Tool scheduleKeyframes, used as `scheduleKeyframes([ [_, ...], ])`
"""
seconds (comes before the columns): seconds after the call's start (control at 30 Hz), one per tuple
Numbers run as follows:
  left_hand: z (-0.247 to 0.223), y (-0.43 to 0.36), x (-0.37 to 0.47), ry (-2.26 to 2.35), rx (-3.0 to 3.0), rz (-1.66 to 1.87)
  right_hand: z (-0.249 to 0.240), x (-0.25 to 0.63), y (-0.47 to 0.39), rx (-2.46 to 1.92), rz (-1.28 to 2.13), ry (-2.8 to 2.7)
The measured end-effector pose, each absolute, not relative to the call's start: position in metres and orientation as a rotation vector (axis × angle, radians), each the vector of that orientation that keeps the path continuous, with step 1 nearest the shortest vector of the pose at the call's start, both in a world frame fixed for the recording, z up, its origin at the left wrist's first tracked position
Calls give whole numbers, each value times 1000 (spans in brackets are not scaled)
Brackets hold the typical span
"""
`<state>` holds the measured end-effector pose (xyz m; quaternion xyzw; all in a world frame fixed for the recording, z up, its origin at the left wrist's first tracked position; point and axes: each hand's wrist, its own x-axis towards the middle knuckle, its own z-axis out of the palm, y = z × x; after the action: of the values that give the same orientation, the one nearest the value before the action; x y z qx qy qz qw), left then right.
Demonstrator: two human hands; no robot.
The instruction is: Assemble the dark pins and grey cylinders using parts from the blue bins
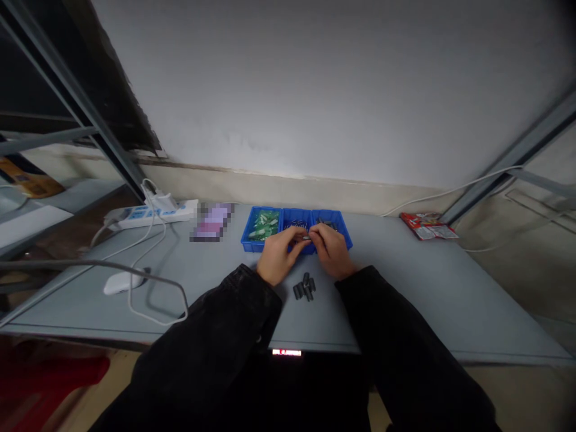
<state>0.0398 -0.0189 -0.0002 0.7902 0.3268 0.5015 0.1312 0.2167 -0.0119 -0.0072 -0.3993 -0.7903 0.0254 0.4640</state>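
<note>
My left hand (279, 255) and my right hand (332, 251) meet fingertip to fingertip over the front of the blue bins. Between them they pinch a small pale piece (306, 238), too small to identify. Of the three joined bins, the left bin (252, 246) holds green and silvery parts (263, 224). Small metal parts (294, 224) lie in the middle bin, partly covered by my hands. Dark parts (327, 224) show in the right one. Several short dark grey cylindrical pieces (305, 288) lie in a loose cluster on the table between my wrists.
On the grey table (396, 312) a power strip (139, 215) with a plugged-in charger stands at the back left. White cables (148, 315) loop near a white device (122, 282). A blurred-out purple rectangle (213, 221) lies left of the bins, a red packet (427, 227) at far right.
</note>
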Motion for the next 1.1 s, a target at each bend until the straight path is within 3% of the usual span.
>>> scheduleKeyframes([
  [1.1, 6, -19, 39, 1037, 2204, 1560, -11, 216, -9, -964, 73, -1978],
])
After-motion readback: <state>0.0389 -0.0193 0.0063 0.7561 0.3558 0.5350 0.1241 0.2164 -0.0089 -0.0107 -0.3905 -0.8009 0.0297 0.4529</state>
